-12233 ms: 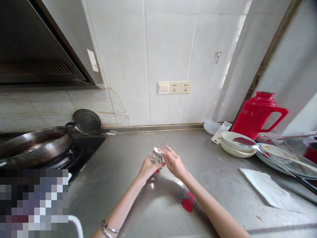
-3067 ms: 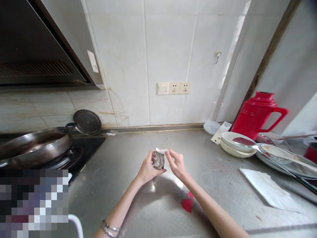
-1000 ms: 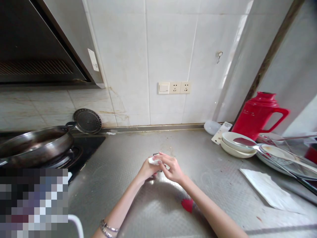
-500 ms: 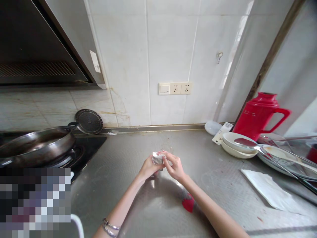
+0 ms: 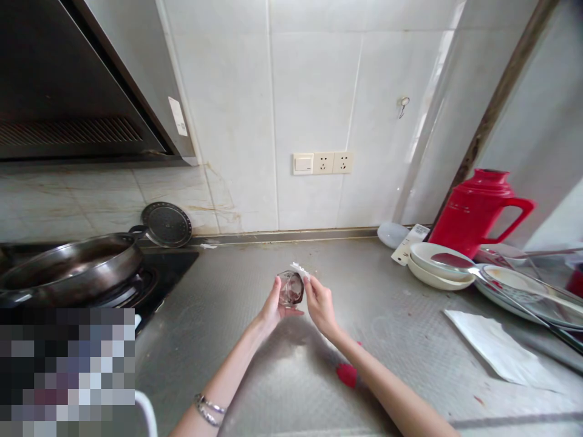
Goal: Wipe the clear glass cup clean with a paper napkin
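Observation:
A small clear glass container (image 5: 290,289) with a dark rim is held above the steel counter by my left hand (image 5: 272,306), thumb on its side and fingers beneath. Just right of it, my right hand (image 5: 320,303) pinches a crumpled white tissue (image 5: 299,269) at the container's upper right edge. Under my right forearm, a red object (image 5: 347,374) lies on the counter, partly hidden by the arm.
A metal pan (image 5: 82,267) sits on the stove at left, with a round black disc (image 5: 166,224) against the wall. At right are a red thermos (image 5: 476,212), stacked white bowls (image 5: 439,276), plates with utensils and a white cloth (image 5: 501,349).
The glass container, earlier mostly covered by the tissue and fingers, now shows between my hands. My right hand has drawn the tissue off to its upper right edge.

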A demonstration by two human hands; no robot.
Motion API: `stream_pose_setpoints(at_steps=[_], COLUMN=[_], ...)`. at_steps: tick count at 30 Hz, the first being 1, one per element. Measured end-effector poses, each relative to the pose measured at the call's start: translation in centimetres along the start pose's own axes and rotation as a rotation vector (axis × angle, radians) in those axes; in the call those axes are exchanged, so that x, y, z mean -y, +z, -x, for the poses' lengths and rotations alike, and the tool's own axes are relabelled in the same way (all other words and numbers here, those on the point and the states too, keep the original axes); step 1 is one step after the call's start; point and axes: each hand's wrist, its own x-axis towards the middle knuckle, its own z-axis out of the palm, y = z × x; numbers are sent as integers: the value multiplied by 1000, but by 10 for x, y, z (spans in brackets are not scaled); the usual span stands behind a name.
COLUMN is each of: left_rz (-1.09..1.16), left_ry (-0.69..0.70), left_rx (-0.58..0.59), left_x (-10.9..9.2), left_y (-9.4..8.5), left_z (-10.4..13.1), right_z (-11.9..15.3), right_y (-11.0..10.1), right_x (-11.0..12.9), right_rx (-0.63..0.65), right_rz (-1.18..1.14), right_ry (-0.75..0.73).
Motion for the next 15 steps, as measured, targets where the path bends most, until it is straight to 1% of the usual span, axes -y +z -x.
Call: stream_pose_setpoints(at_steps=[5,10,12,15], left_rz=[74,86,48,-90], left_ry=[-86,-151,-136,-43], left_rx=[4,33,2,-44], left_x=[-2,8,14,19], left_y=[-1,-3,-5,-7], left_z=[-1,-6,-8,-11], right_z=[3,1,0,-1], right_y=[1,2,1,0], right_x=[-5,-4,0,10], right_rx=[61,159,217,317], right_rz=[9,101,146,199], right_ry=[-107,-323,-431,-590])
